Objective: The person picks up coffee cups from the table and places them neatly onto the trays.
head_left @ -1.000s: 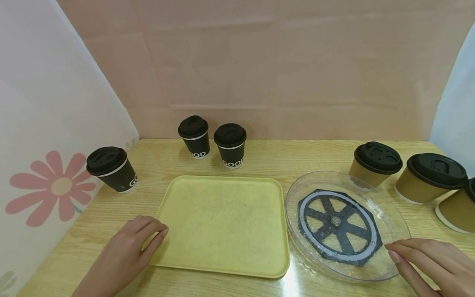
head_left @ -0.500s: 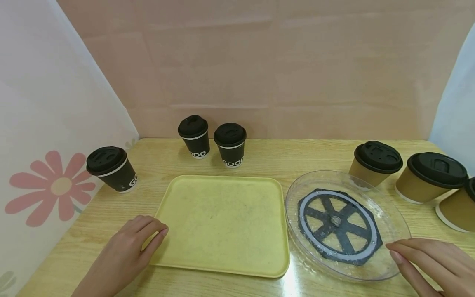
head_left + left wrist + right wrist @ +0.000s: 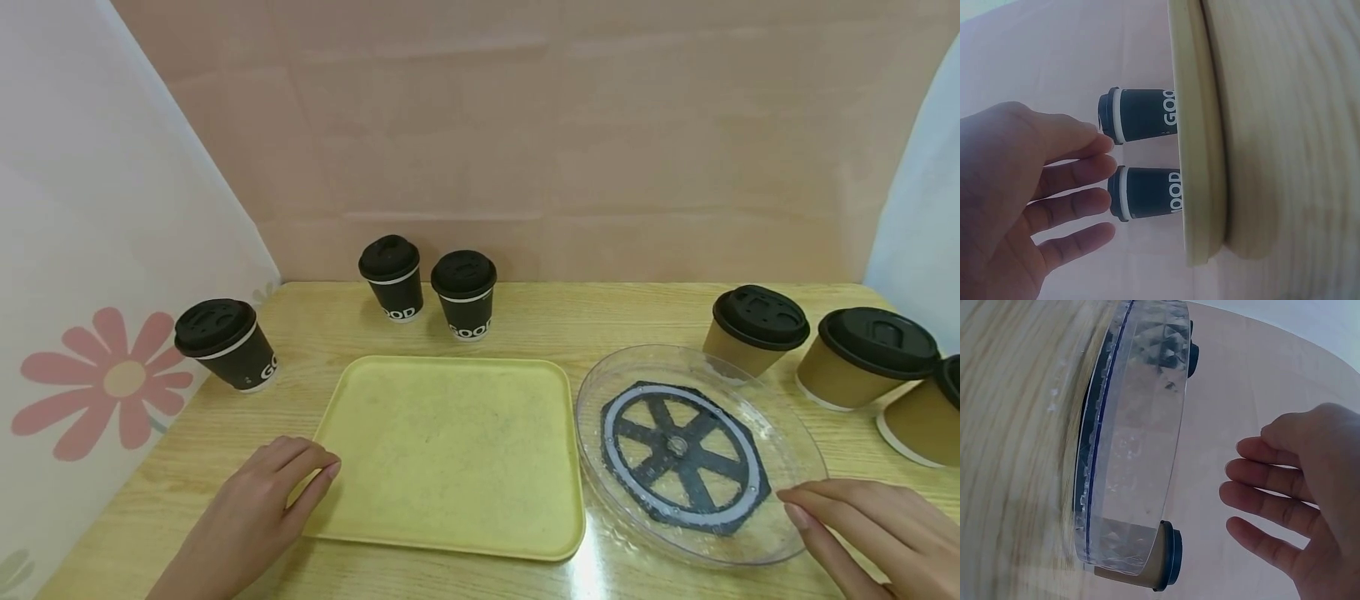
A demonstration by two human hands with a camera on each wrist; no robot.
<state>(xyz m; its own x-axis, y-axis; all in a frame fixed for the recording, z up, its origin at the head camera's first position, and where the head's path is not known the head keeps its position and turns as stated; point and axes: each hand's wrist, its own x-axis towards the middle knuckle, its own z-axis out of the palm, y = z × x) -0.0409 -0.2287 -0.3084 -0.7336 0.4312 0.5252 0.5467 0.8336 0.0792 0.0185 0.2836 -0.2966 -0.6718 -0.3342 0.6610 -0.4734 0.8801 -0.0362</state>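
Note:
My left hand [image 3: 258, 500] hovers at the left edge of a yellow rectangular tray [image 3: 450, 458], thumb and forefinger tips close together, holding nothing. In the left wrist view its relaxed fingers [image 3: 1072, 209] stand apart from the tray rim [image 3: 1194, 137]. At the right, my right hand [image 3: 877, 533] is beside the near right rim of a clear round dish [image 3: 783, 433], also holding nothing. The right wrist view shows a gap between its loosely bent fingers [image 3: 1266, 500] and the dish wall [image 3: 1138, 469]. A dark spoked octagonal piece with a pale ring [image 3: 677, 447] shows through the dish.
Two black lidded paper cups [image 3: 396, 292] stand behind the tray. Another black cup [image 3: 243, 354] is at the left, near a flower-printed side sheet [image 3: 123, 379]. Three brown lidded cups [image 3: 847, 375] line the right side. A pinkish-brown sheet [image 3: 555, 142] closes off the back.

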